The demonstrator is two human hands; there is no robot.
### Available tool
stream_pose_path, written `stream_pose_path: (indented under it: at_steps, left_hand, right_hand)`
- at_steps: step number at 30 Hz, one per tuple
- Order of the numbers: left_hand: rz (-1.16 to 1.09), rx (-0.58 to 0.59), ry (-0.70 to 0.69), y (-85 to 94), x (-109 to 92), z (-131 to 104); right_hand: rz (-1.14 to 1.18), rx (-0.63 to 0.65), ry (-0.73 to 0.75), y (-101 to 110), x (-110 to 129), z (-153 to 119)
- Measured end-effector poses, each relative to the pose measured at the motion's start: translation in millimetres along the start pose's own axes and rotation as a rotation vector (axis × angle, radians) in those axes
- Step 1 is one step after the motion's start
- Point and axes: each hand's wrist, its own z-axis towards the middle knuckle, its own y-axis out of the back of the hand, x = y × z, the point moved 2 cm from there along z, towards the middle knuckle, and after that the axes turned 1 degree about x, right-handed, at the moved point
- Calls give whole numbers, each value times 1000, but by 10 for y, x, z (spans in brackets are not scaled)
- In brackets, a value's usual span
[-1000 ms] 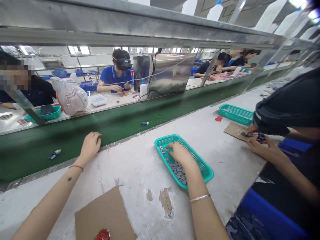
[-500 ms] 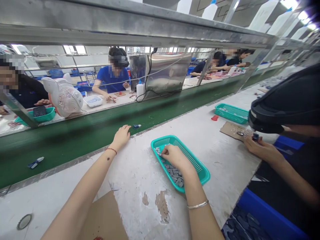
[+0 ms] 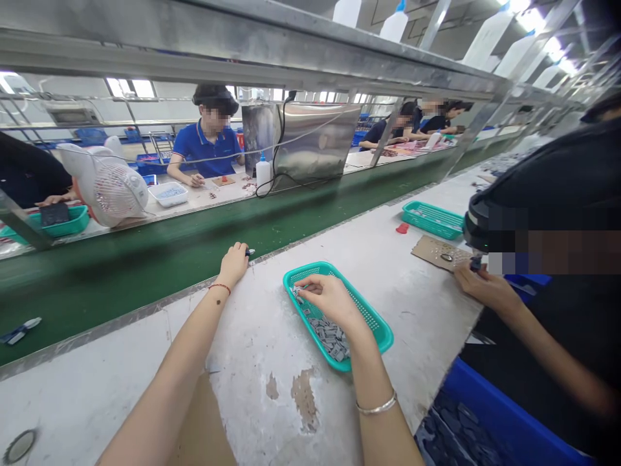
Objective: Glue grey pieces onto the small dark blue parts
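Head view: the right hand [image 3: 326,299] is inside the basket [image 3: 385,333], thumb and fingertips drawn close together at the far left end; whether a bit is gripped I cannot tell. Grey bits [image 3: 328,335] lie heaped toward the near end. They look light, thin and stiff; a fingertip pinch on 2 opposite edges should suit, as the flat faces may slide.

The left hand [image 3: 235,263] is at the near edge of the belt [image 3: 145,272], beside a dark blue piece [image 3: 250,252]; its hold is hidden. That piece seems light too, best taken across its sides.
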Motion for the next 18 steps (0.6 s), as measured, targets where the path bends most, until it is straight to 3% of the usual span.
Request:
stream_pose_path:
  at_steps: [4, 9, 13, 18]
  left_hand:
    - [-263, -85, 92, 143, 59, -36]
    - [-727, -164, 243, 464, 206, -346]
    - [-1015, -172, 336, 823, 330, -977]
    - [-1297, -213, 503, 1124, 346, -1924]
  right_hand:
    - [17, -24, 107, -169, 317, -96]
    - [-100, 161, 243, -775, 548, -156]
    - [-139, 281, 231, -1182, 483, -121]
    - [-231, 391, 292, -1245, 435, -105]
